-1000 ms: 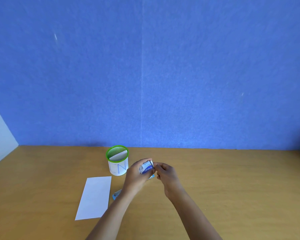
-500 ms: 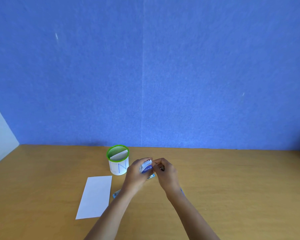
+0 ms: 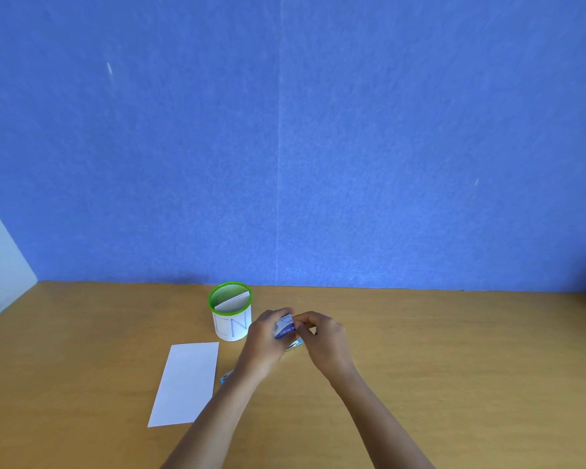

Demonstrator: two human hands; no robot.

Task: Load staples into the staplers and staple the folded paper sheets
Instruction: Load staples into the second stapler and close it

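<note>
Centrally, the person's left hand grips a small staple box above the wooden table; the right hand pinches its end. A folded paper sheet lies left, near a green-rimmed cup.

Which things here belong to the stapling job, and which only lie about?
Job: small box, gripped by left hand, pinched by right hand; white folded paper; blue stapler, partly hidden.
Lying about: green-rimmed cup, paper sheet inside.

Right of the paper, the left forearm hides most of a blue stapler; print on the box is unreadable.
</note>
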